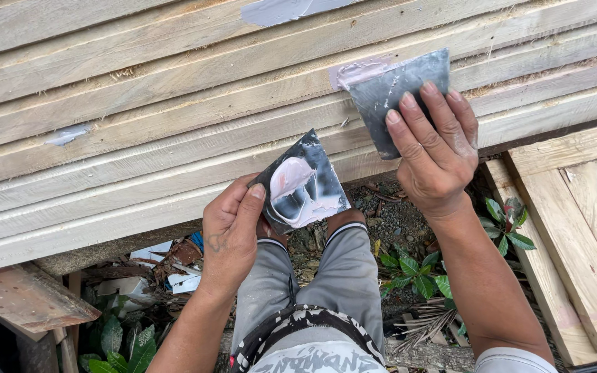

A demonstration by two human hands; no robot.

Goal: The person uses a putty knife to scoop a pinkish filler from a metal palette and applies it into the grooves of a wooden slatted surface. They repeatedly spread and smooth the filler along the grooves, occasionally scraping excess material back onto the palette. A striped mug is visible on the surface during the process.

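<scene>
Flat grey metal scraper blade (395, 100) pressed against stacked pale wooden planks (174, 117), near stack's right end, smear of pale pink-grey putty (357, 72) at blade's upper left corner. Right hand (437, 148) clamped on blade, fingers spread over lower half. Left hand (233, 231) clamped on second dark metal blade (305, 186), thumb on its left edge; dollop of pinkish putty (290, 176) on it, held below stack's lower edge. Putty patches (281, 10) higher on planks. Below: grey trousers (312, 276), green leafy plant (416, 269), gravel ground (395, 221). Wooden frame (582, 228) at right.
</scene>
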